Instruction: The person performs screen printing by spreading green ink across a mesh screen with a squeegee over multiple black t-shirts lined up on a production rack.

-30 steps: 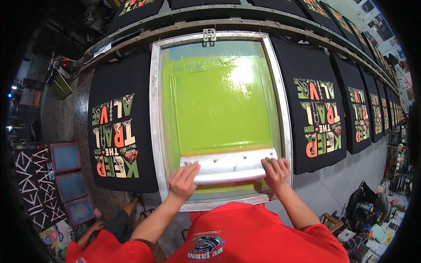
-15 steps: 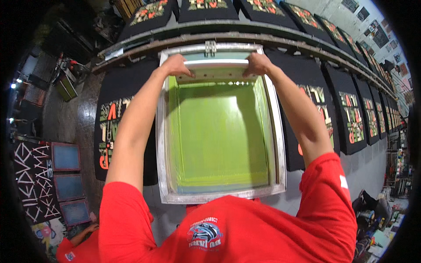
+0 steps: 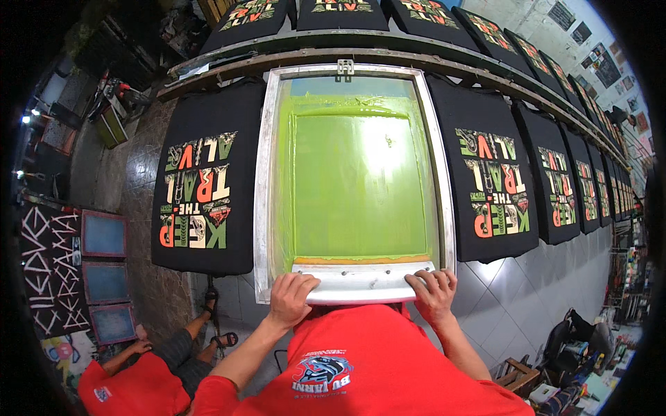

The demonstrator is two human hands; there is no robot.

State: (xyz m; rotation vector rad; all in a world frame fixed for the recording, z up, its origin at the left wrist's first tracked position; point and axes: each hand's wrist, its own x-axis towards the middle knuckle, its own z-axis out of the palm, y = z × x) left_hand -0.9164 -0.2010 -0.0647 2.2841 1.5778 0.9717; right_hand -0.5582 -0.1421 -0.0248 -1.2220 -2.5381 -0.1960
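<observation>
A silver squeegee (image 3: 364, 281) with an orange blade lies across the near end of a screen-printing frame (image 3: 265, 187). My left hand (image 3: 292, 298) is closed on its left end, and my right hand (image 3: 434, 294) grips the right end, fingers curled over the metal holder. Green ink (image 3: 354, 201) coats the mesh inside the silver frame, with a thicker ridge of ink along the far end of the mesh. A metal hinge clamp (image 3: 345, 68) sits at the frame's far edge. Whatever lies under the screen is hidden.
Black printed T-shirts (image 3: 201, 180) lie on boards either side, another black T-shirt (image 3: 489, 180) being close on the right. A long rail (image 3: 236, 69) runs behind the frame. A person in a red shirt (image 3: 139, 385) sits low at left. Framed blue screens (image 3: 104, 234) lean nearby.
Both hands have drawn the squeegee from the far end of the screen to the near end, close to my body. It now lies low and tilted toward me.
</observation>
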